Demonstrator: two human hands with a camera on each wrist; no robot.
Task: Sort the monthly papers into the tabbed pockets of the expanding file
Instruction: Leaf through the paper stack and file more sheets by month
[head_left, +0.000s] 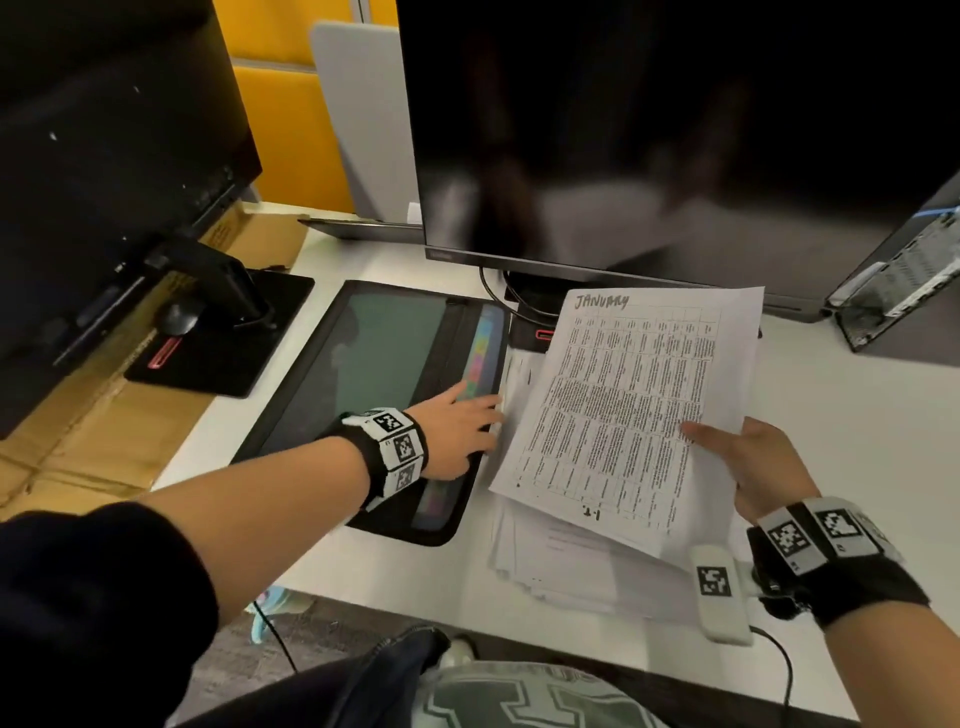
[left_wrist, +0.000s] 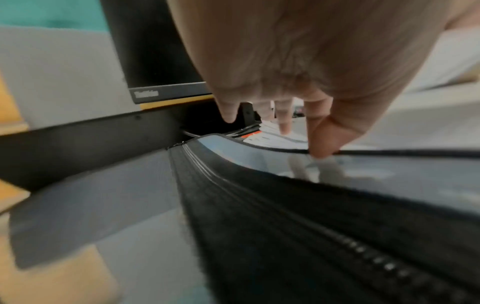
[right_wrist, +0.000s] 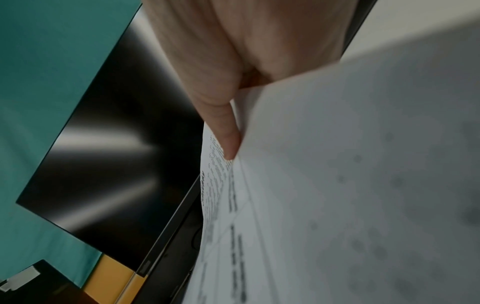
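The expanding file lies flat on the white desk, black-rimmed with a green translucent cover and coloured tabs along its right side. My left hand reaches over that right side with fingers extended; in the left wrist view the thumb touches the file's black rim beside the zipper. My right hand holds a printed sheet headed "JANUARY" above the desk, thumb on top, fingers hidden beneath the sheet. A loose stack of papers lies under it.
A large dark monitor stands right behind the file and papers, its base and cables close to the file's top corner. A second monitor with a mouse is at left over cardboard. A computer case stands at right.
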